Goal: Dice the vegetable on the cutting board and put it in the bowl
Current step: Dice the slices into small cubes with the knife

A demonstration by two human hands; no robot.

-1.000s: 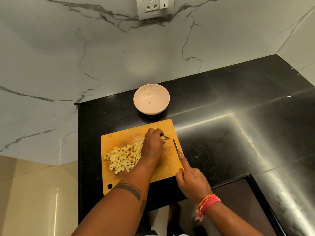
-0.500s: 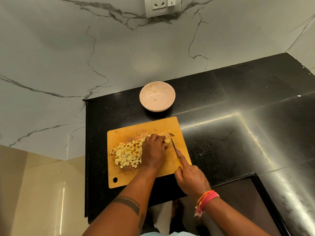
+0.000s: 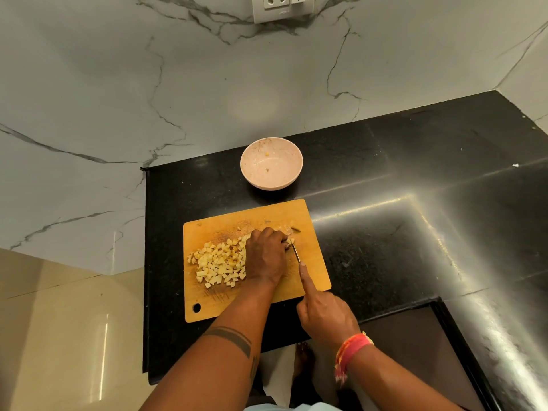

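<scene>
A wooden cutting board lies on the black counter. A heap of pale yellow diced vegetable covers its left half. My left hand lies over the board's middle, fingers curled on a small uncut piece of vegetable at its fingertips. My right hand grips a knife, index finger stretched along the blade's spine, blade down on the board just right of the left fingertips. A pink bowl stands behind the board, holding only a few scraps.
The black counter runs on to the right and wraps round a dark recess at the lower right. A marble wall with a socket plate rises behind. The counter's left edge drops to a beige floor.
The camera has shifted, so everything sits further right and lower in view. The knife blade has closed in on the left fingertips and the small piece they hold.
</scene>
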